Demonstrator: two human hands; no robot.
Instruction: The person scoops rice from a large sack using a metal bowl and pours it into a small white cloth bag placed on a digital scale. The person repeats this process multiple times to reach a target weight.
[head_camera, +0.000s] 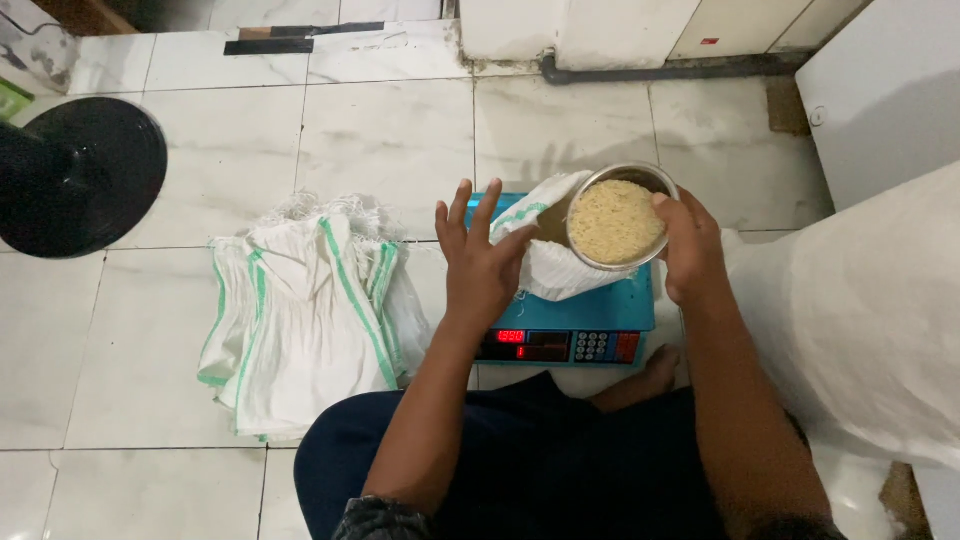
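White marble floor tiles (390, 140) carry my blue scale (600, 310). Nearest, my left hand (480, 260) spreads open-fingered against the white sack (555, 270) on it. Just right, my right hand (690, 250) grips a steel bowl (617, 220) of rice above the sack. Folded sacks (310, 310) lie left.

**What I'm wearing and how I look from above**

My arms are bare from above the elbows down to my fingertips; no watch, band or ring shows on my left hand (480, 262) or my right hand (690, 250). At the bottom edge a scrap of dark grey, patterned sleeve cloth shows near my left upper arm. My lap is covered in plain, dark navy cloth. One bare foot (645, 378) pokes out beyond it, toes uncovered, no sandal or sock on it.
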